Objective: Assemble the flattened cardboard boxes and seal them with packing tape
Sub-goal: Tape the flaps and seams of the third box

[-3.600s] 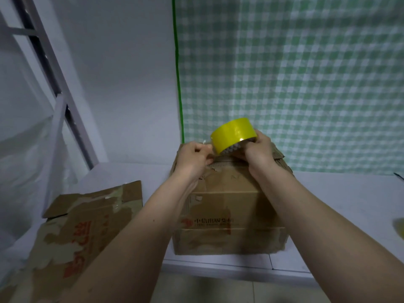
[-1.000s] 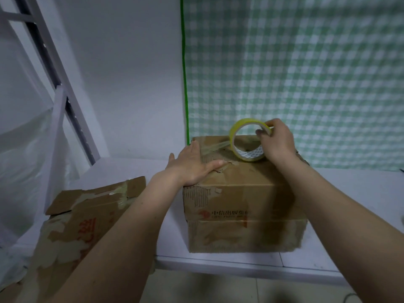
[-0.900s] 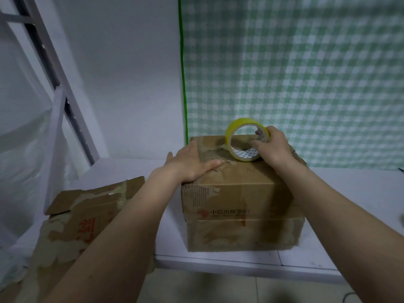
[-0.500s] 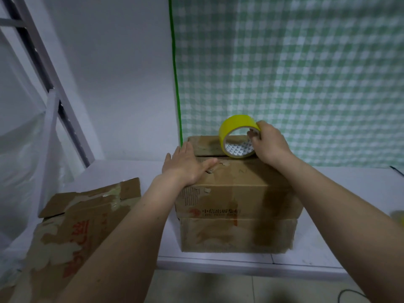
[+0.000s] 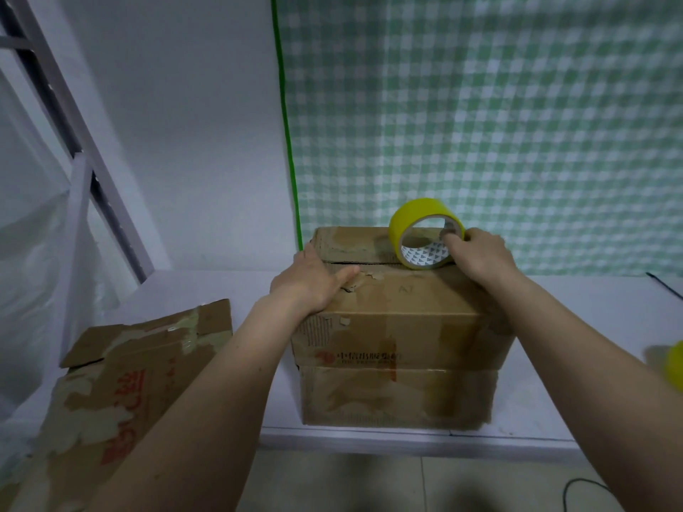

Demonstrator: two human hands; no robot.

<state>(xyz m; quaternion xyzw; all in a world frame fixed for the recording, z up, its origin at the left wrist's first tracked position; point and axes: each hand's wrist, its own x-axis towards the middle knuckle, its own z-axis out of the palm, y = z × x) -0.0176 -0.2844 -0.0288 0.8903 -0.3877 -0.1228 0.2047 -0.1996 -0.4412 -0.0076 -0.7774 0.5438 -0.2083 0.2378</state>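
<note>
A worn brown cardboard box (image 5: pixel 399 345) stands assembled on the white table (image 5: pixel 591 312), its top flaps folded down with the seam running left to right. My left hand (image 5: pixel 314 279) lies flat on the left part of the top, fingers straight, pressing the flaps. My right hand (image 5: pixel 476 253) grips a yellow roll of packing tape (image 5: pixel 425 234) standing on edge on the box top, toward its right; fingers curl over the roll's rim and into its core.
A flattened, torn cardboard box (image 5: pixel 122 367) lies at the left, hanging over the table's front edge. A second yellow roll (image 5: pixel 674 364) peeks in at the right edge. A green checked curtain (image 5: pixel 480 123) hangs behind; a white metal frame (image 5: pixel 74 179) stands left.
My right hand has shifted the tape roll slightly to the right along the box top. My left hand stays pressed flat on the flaps.
</note>
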